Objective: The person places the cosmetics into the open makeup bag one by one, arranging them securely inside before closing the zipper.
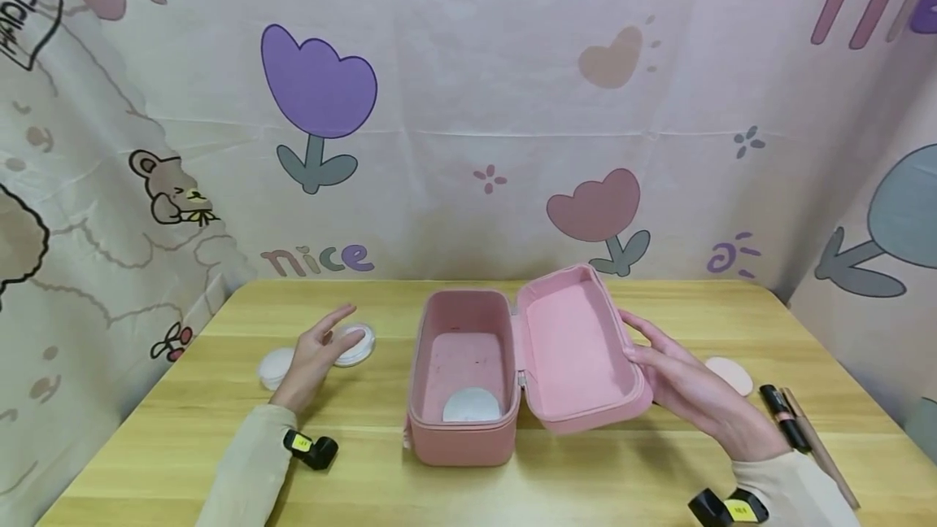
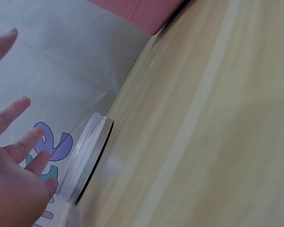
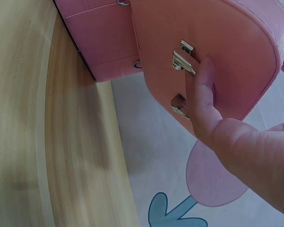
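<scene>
A pink case (image 1: 463, 439) stands on the table with its lid (image 1: 581, 348) swung out to the right. My right hand (image 1: 695, 389) grips the lid by its right edge. In the right wrist view, a digit presses on the lid's outer face (image 3: 236, 61) beside the metal handle fittings (image 3: 183, 59). A white round disc (image 1: 472, 405) lies inside the case. Left of the case, my left hand (image 1: 316, 356) has its fingers spread, close to a round white container (image 1: 355, 346) with a clear rim. A second white round container (image 1: 274, 368) lies beside that wrist.
At the right lie a pale round pad (image 1: 729, 376), a black tube (image 1: 785, 420) and a thin brown stick (image 1: 820, 450), partly behind the right forearm. A printed cloth (image 1: 454, 210) hangs behind the wooden table (image 1: 366, 478).
</scene>
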Motion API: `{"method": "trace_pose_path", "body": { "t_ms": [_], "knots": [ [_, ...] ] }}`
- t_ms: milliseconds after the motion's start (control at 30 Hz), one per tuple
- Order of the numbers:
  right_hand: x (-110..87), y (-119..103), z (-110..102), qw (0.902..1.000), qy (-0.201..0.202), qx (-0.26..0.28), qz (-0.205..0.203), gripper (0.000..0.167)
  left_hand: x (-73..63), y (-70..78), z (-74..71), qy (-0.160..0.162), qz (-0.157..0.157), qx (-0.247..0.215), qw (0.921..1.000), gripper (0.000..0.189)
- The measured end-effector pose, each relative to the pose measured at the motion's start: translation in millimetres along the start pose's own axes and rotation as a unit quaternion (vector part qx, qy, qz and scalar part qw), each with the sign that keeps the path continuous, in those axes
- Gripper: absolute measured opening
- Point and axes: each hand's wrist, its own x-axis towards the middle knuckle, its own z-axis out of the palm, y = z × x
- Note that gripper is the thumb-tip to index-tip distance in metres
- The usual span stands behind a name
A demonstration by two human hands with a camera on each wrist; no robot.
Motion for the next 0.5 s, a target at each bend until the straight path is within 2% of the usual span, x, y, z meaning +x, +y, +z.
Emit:
{"method": "trace_pose_path", "body": {
  "t_ms": [200, 400, 500],
  "knots": [
    [-0.8, 1.6, -2.4, 1.0, -0.004, 0.002, -0.006, 0.061, 1.5, 1.6, -3.5, -0.031, 0.003, 0.064, 0.9975, 0.072],
    [-1.4, 2.3, -3.4, 0.9998, -0.011, 0.011, -0.01, 0.06, 3.8, -2.5, -6.2, -0.045, -0.016, 0.08, 0.9957, 0.081],
    [-1.0, 3.3, -3.1, 0.9998, -0.012, 0.01, -0.009, 0.061, 4.2, -2.7, -6.8, -0.048, -0.012, 0.095, 0.9942, 0.083]
  ]
}}
